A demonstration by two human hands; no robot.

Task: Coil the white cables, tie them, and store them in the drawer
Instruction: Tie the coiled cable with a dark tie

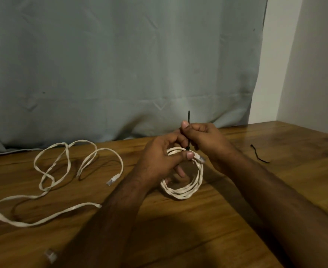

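A coiled white cable (182, 192) is held upright over the wooden table (236, 219) at the centre. My left hand (163, 157) grips the top of the coil, thumb pressed over its strands. A black zip tie (188, 118) wraps the coil's top and its tail points up. My right hand (203, 140) pinches that tail just above the coil. A clear plug (201, 159) of the coil sticks out beside my left thumb. A second white cable (49, 171) lies loose and uncoiled on the table at the left, one plug (112, 179) near my left forearm.
A spare black tie (258, 154) lies on the table to the right. Another clear plug (51, 255) sits at the front left. A grey-green curtain (120, 64) hangs behind the table, with a white wall (304, 64) at the right. No drawer is in view.
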